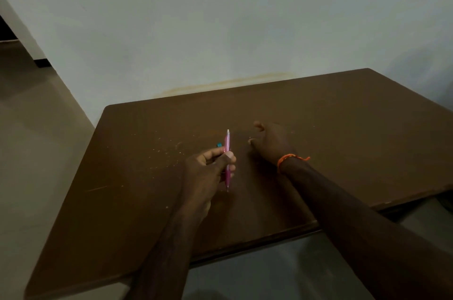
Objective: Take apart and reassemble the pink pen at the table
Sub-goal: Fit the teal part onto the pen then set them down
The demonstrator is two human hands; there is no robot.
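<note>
Pen [227,152] sits pinched in left hand [208,169], long axis pointing away from me, while right hand [270,141] hangs loosely spread and empty just beside it, so that one's reaching over.

Dim room: brown table [318,128] against a stained pale wall [220,18], beige floor [36,128] at left

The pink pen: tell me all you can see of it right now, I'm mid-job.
The pink pen looks like slim translucent pink plastic with a pale, whitish end pointing away and a narrow dark tip toward the person. It appears whole, held roughly upright in the picture above the brown table. The left hand grips its middle, thumb across the barrel. The right hand is apart from it, open. Finer parts are too small to tell.
</note>
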